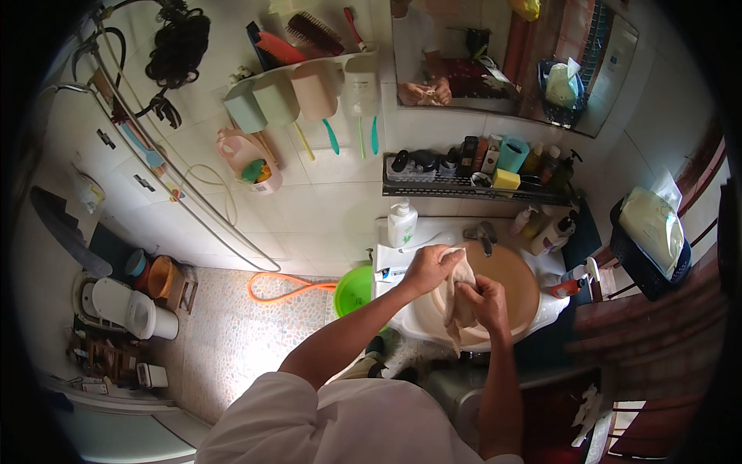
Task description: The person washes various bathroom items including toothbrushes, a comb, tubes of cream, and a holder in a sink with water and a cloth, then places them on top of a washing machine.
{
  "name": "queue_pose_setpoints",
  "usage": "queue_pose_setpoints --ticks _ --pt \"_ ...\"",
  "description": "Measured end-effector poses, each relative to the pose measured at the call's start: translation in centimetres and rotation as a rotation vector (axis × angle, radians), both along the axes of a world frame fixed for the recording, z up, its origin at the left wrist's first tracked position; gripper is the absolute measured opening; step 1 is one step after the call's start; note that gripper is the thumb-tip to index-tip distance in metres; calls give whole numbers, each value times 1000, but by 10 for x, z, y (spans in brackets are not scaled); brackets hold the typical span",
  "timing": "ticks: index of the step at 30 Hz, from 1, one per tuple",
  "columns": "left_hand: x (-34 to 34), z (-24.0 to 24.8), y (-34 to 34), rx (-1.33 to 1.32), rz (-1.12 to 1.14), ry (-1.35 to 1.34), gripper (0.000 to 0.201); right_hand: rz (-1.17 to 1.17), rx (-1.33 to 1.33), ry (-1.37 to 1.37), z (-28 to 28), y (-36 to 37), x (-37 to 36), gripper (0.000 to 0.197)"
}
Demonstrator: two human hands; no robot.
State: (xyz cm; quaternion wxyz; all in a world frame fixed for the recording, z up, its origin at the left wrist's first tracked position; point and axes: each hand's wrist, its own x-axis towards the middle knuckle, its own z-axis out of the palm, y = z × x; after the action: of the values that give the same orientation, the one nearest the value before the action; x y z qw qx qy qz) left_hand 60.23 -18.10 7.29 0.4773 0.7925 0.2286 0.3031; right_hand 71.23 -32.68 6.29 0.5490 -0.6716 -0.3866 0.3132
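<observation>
Left hand [430, 267] clamped on top edge of beige cloth [461, 308], right hand [485, 303] pinching its side; cloth hangs over left part of the sink [516, 286]. Looks light, soft, limp, maybe damp, hard to tell from here; best held by bunched upper edge. White pump bottle [402, 226] on sink ledge, green tub [352, 291] beside, pebble-patterned floor [212, 329], tiled wall [332, 220], mirror [464, 35] above

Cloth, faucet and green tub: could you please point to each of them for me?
Cloth [459, 312]: head view, on its hanging lower part.
Faucet [485, 234]: head view, on its body.
Green tub [354, 291]: head view, on its bare inside.
</observation>
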Motion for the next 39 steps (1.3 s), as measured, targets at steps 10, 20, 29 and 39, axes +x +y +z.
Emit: queue_pose_setpoints --ticks 10,20,29,39 --pt "-34 24 -7 -137 -224 -128 26 -428 100 -800 37 -30 24 16" --pt "10 63 -75 318 -530 -3 24 -720 889 132 0 -11 24 38" --pt "-114 64 80 -203 231 -265 11 -399 352 51 -21 33 -40 38" --pt "-215 152 298 478 957 -254 85 -209 -188 -958 53 83 -110 38"
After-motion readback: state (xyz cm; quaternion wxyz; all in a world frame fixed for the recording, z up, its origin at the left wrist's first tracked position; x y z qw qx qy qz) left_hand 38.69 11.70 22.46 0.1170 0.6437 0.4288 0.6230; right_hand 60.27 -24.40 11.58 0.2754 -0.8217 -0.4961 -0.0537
